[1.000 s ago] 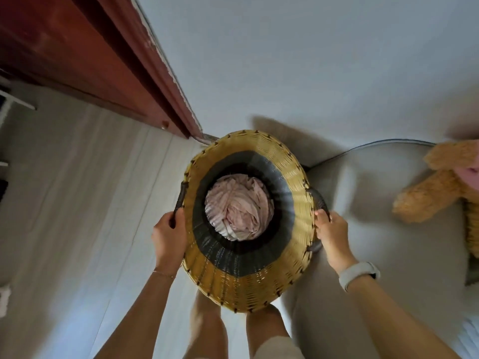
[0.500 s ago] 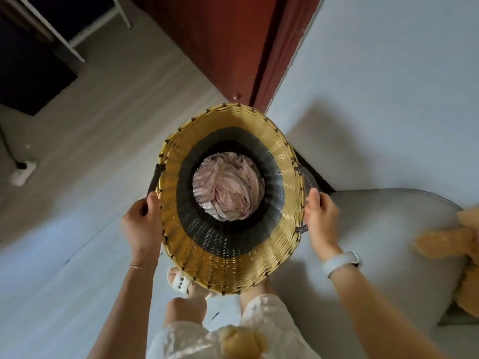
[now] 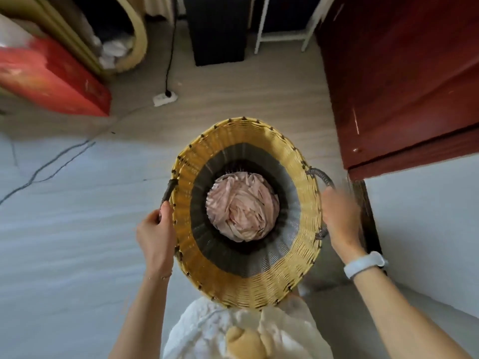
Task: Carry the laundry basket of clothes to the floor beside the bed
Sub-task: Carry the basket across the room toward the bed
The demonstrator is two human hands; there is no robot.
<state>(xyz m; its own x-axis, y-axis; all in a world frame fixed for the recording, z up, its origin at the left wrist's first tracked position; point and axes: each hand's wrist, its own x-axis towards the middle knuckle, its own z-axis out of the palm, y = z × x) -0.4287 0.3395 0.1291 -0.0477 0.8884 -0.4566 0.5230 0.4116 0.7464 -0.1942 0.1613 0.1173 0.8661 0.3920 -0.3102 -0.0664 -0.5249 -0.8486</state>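
I look straight down into a round woven laundry basket [image 3: 248, 283], yellow at the rim and dark grey lower inside. A bundle of pink striped clothes [image 3: 242, 208] lies at its bottom. My left hand [image 3: 155, 234] is closed on the dark left handle [image 3: 168, 189]. My right hand [image 3: 339, 218], blurred, wraps the dark right handle [image 3: 321, 176]; a white band sits on that wrist. The basket hangs in front of my body, above the floor.
A dark red wooden door [image 3: 399, 81] stands at the upper right, a white wall [image 3: 425, 229] below it. A red box [image 3: 51, 76], a power strip [image 3: 164, 98] with cables, a black box [image 3: 216, 29] and white frame legs [image 3: 282, 35] lie ahead on the pale floor.
The view has swung away from the wall, grey seat and plush toy toward the open room. The basket has turned with me, both hands staying on its handles.
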